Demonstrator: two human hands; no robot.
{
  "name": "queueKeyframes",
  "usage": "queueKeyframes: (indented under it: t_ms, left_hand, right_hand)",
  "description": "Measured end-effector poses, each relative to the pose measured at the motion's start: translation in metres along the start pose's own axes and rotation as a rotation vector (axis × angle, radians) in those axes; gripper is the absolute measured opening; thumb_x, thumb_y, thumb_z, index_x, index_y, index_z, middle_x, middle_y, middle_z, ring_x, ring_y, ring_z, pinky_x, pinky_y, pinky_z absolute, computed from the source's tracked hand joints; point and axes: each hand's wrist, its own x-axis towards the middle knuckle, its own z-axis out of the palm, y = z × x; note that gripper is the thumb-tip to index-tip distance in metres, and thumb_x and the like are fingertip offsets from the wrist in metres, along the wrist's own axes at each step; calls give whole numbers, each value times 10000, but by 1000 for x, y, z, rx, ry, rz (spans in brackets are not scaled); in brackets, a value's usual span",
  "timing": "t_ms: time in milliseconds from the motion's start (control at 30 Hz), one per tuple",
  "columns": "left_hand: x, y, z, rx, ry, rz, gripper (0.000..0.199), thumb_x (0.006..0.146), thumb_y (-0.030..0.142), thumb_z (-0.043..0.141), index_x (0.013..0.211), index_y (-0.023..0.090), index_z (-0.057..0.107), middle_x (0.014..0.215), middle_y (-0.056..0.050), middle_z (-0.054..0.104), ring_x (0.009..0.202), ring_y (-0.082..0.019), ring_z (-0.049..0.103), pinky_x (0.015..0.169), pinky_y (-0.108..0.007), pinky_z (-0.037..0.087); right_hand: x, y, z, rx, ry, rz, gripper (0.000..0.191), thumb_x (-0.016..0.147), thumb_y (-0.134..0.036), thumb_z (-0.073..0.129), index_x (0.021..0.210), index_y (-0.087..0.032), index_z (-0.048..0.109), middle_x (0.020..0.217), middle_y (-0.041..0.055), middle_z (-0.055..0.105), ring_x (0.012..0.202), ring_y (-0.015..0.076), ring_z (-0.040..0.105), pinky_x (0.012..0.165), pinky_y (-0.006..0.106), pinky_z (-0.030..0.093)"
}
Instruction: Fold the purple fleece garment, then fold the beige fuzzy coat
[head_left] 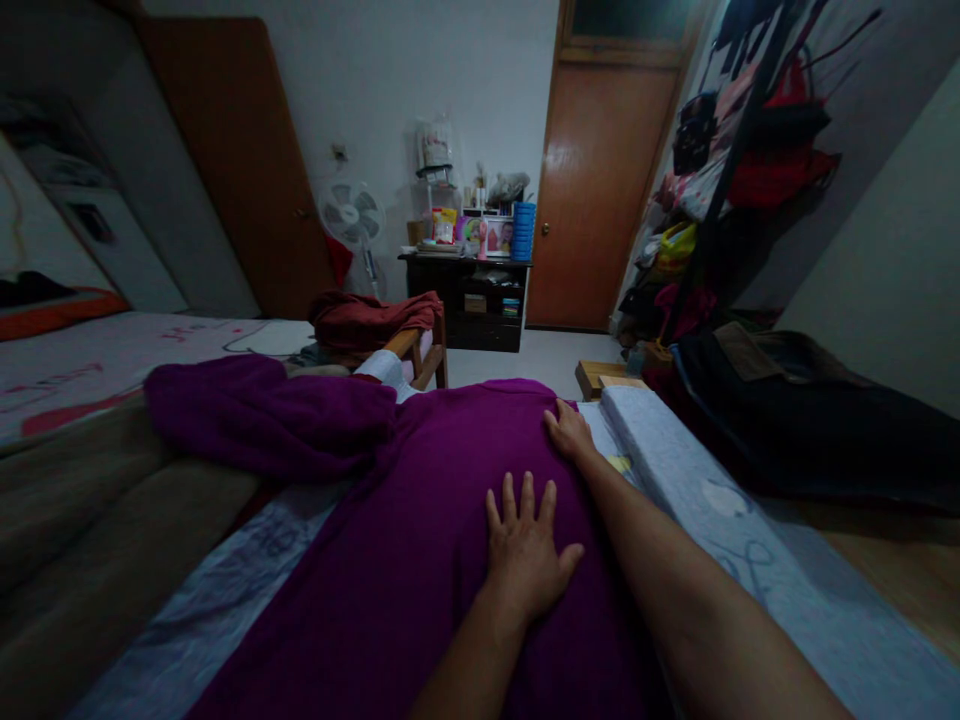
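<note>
A purple long-sleeved top (420,530) lies spread flat over the bed, its near part running out of the bottom of the view. One purple sleeve (262,415) stretches out to the left, bunched and wrinkled. My left hand (525,550) rests palm down on the middle of the top, fingers spread. Farther off, my right hand (571,430) touches the top's far right edge, thumb apart from the other fingers; some of those fingers are partly hidden. No other sleeve shows clearly on the right side.
A brown blanket (97,500) lies to the left. A pale blue padded slab (697,500) and dark folded clothes (810,410) are on the right. Beyond stand a wooden chair (420,350) with red cloth (375,320), a black cabinet (457,320), a fan (352,215) and a door (592,190).
</note>
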Motion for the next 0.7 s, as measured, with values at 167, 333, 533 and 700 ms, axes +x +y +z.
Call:
queueKeyframes:
  t_ms: [167,333,533,700]
  left_hand:
    - [1,-1,2,-34,16,15,818,813,720,383,1512,327,222,1599,-70,172,1459,-378,22,1139,-629,33]
    - [0,-2,-1,-53,3,22,830,815,736,363,1516,318,211,1601,-74,161,1458,-382,15,1138,-636,40]
    - [0,-2,-5,-74,-19,23,838,815,748,342,1520,317,198,1604,-69,146,1456,-385,1,1135,-647,34]
    - [-1,-2,-6,-90,-12,24,835,816,752,342,1517,319,208,1604,-77,141,1456,-380,-15,1138,-639,21]
  right_hand:
    - [7,19,-6,24,64,-28,472,928,-134,247,1306,-132,529,1259,103,623,1145,174,564,983,241,372]
    - [22,23,-9,19,4,-82,417,895,-148,371,1245,-170,596,1213,66,658,1098,173,584,946,230,393]
    - [45,30,-29,-63,-122,-109,290,813,-141,512,1034,-134,700,1089,106,691,972,191,618,847,239,422]
    - [60,37,-47,-124,-202,-91,221,801,-162,562,989,-160,678,977,80,711,871,183,634,726,227,425]
